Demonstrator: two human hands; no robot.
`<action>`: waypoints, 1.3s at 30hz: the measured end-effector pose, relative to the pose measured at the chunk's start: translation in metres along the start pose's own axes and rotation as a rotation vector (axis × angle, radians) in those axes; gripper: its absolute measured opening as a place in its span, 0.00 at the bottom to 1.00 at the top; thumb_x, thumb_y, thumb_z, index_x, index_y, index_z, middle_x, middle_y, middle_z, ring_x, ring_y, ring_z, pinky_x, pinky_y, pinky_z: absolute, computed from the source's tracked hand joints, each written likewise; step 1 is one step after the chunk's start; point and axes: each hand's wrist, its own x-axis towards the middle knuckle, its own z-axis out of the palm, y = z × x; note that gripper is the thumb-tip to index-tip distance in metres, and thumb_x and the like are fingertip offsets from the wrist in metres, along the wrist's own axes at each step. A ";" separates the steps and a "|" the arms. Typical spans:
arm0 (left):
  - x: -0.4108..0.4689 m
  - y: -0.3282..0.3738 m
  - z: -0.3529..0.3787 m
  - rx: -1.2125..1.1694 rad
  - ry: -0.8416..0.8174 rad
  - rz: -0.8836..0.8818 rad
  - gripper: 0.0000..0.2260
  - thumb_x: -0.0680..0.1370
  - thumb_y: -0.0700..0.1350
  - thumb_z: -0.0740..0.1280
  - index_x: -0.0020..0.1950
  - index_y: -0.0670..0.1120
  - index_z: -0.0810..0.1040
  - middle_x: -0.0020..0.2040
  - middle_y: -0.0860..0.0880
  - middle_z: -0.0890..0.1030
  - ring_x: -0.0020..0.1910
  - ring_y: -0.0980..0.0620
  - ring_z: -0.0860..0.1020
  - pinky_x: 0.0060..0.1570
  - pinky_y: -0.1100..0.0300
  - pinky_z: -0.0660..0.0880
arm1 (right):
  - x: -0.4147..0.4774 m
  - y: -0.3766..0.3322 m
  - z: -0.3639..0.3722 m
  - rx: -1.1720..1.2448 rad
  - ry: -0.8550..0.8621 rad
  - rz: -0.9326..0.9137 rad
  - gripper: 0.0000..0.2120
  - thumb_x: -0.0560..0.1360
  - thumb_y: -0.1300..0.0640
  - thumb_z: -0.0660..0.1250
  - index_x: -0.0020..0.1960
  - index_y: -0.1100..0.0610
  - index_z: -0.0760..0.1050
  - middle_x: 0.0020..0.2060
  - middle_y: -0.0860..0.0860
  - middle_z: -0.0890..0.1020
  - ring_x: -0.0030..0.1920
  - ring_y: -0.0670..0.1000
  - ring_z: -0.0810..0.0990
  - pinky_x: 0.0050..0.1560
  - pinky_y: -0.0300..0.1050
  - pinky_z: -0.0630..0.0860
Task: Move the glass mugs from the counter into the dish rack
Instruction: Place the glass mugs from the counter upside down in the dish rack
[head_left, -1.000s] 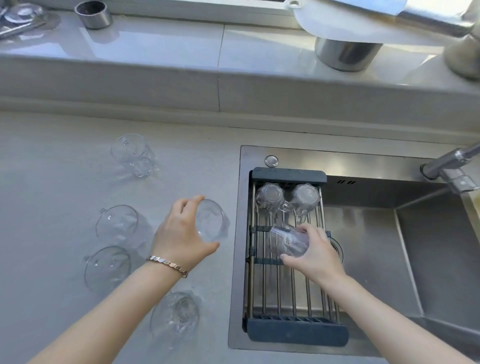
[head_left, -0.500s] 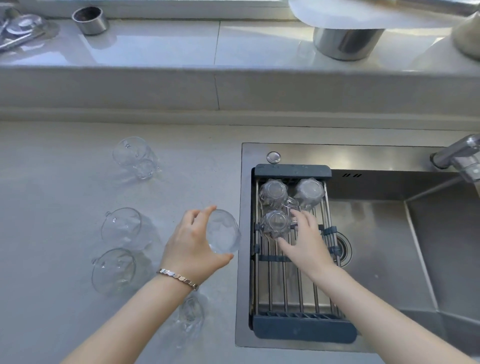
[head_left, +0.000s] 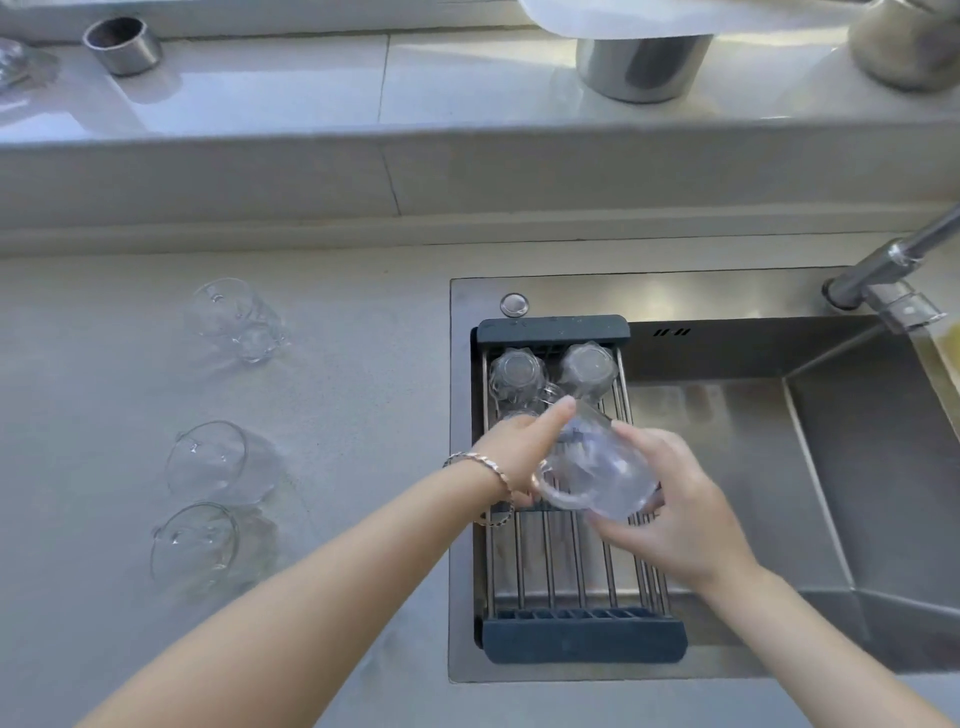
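A clear glass mug (head_left: 597, 473) hangs tilted over the middle of the dish rack (head_left: 582, 642), which lies across the left end of the sink. My left hand (head_left: 522, 452) grips it from the left and my right hand (head_left: 675, 514) cups its lower right side. Two mugs stand upside down at the rack's back, one on the left (head_left: 517, 374) and one on the right (head_left: 589, 366). My left hand hides the spot just in front of them. Three mugs stay on the counter: far (head_left: 236, 319), middle (head_left: 218, 462) and near (head_left: 202, 545).
The steel sink basin (head_left: 753, 467) opens to the right of the rack, with the faucet (head_left: 883, 270) reaching in from the far right. On the raised ledge behind stand a small steel cup (head_left: 122, 44) and a larger steel pot (head_left: 641, 67).
My left hand carried a mug from the counter rightward over the rack. My right hand let go of the mug it set down in the rack and took hold of the carried mug.
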 end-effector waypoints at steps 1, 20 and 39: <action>0.007 -0.005 0.001 0.167 0.098 0.079 0.27 0.76 0.63 0.56 0.69 0.47 0.68 0.62 0.45 0.76 0.61 0.44 0.77 0.61 0.50 0.74 | 0.005 0.004 -0.003 -0.077 -0.037 0.087 0.34 0.61 0.49 0.75 0.65 0.44 0.68 0.57 0.42 0.73 0.52 0.46 0.77 0.43 0.42 0.75; 0.063 -0.052 -0.002 1.104 0.291 0.404 0.28 0.78 0.45 0.64 0.75 0.50 0.56 0.77 0.47 0.58 0.73 0.44 0.63 0.68 0.48 0.63 | 0.063 0.034 0.038 -0.485 -0.176 0.348 0.34 0.70 0.50 0.71 0.71 0.51 0.60 0.65 0.54 0.69 0.60 0.57 0.74 0.48 0.49 0.75; -0.076 -0.154 -0.180 0.746 0.692 -0.265 0.38 0.71 0.57 0.68 0.75 0.48 0.54 0.75 0.42 0.56 0.71 0.39 0.63 0.68 0.48 0.64 | -0.025 -0.120 0.153 -0.005 -0.819 -0.164 0.48 0.60 0.54 0.79 0.72 0.54 0.57 0.69 0.51 0.67 0.70 0.49 0.64 0.68 0.38 0.59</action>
